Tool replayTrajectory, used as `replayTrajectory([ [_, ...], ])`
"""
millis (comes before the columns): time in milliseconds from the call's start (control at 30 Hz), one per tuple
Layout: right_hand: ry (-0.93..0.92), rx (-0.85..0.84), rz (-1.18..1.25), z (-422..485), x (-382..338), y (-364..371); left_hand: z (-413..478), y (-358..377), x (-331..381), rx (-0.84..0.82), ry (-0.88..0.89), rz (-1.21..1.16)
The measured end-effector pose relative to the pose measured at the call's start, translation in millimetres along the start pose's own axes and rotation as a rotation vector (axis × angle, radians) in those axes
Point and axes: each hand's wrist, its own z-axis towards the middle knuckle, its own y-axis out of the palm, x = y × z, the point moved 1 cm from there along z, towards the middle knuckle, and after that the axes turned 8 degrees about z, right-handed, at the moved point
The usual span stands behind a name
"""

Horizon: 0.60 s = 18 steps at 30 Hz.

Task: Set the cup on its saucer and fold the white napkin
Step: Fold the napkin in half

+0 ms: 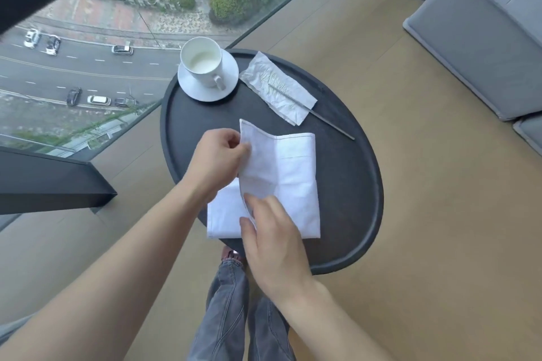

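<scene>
A white cup (201, 61) stands upright on its white saucer (225, 82) at the far left of a round black table (352, 173), handle toward me. The white napkin (293, 176) lies near the table's front edge, its left half raised and curling over toward the right. My left hand (217, 159) pinches the far corner of that raised flap. My right hand (271, 240) grips the flap's near edge, thumb under the cloth.
A crumpled paper wrapper (278, 88) with a thin metal stick (331, 124) poking out lies at the back right of the table. A glass wall stands on the left, a grey sofa (481, 32) on the right. My legs show below the table.
</scene>
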Motion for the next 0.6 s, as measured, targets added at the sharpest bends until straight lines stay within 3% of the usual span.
replayTrajectory([
  [133,-0.065,0.008,-0.125,-6,10,31,2,-13,-33,0.038,-0.051,-0.032],
  [367,-0.159,-0.011,-0.291,-9,19,74,5,-18,-61,0.194,-0.047,0.174],
  [600,-0.212,0.003,-0.242,-9,22,80,8,-15,-61,0.273,-0.022,0.272],
])
